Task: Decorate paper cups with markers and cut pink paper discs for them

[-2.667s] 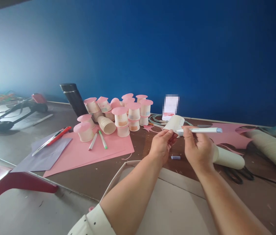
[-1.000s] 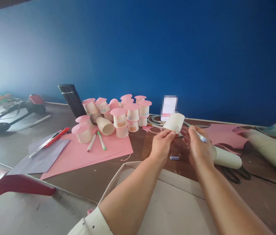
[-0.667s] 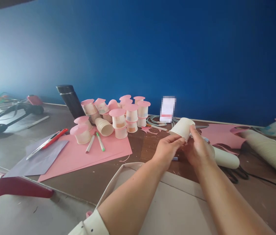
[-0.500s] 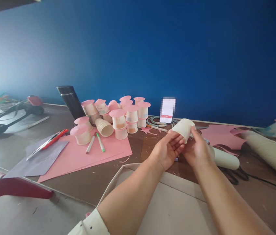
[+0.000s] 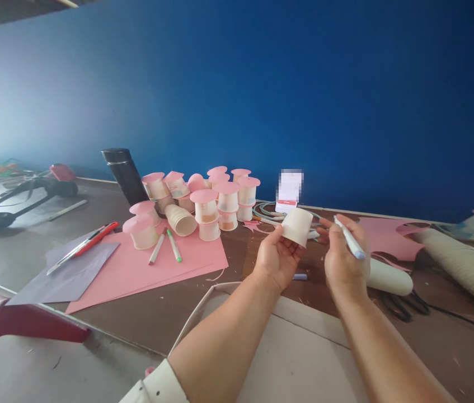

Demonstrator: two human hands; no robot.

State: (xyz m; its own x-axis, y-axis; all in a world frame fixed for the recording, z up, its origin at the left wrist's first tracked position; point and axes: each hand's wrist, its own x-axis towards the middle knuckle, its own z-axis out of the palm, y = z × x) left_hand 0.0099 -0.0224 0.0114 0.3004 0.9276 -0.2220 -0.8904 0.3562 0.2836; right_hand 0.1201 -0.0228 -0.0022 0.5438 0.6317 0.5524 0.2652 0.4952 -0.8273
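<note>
My left hand (image 5: 277, 256) holds a small white paper cup (image 5: 297, 226) upside down above the brown table, fingers curled round its rim. My right hand (image 5: 343, 258) sits just right of the cup and grips a white marker (image 5: 349, 237) with a pale blue end, tip pointing up toward the cup. A small lilac marker cap (image 5: 300, 276) lies on the table between the two hands.
Several cups with pink paper tops (image 5: 207, 202) stand on a pink sheet (image 5: 148, 265) with two pens (image 5: 165, 246). A black flask (image 5: 125, 175), red utility knife (image 5: 89, 239), stacked cup sleeves (image 5: 390, 277) (image 5: 461, 258), scissors (image 5: 404, 302), phone (image 5: 289, 190) and cables surround them. A red chair (image 5: 18, 324) is at the left.
The cup was turned over between both hands and now rests in the left hand alone. The right hand has drawn back to the right and raised the marker.
</note>
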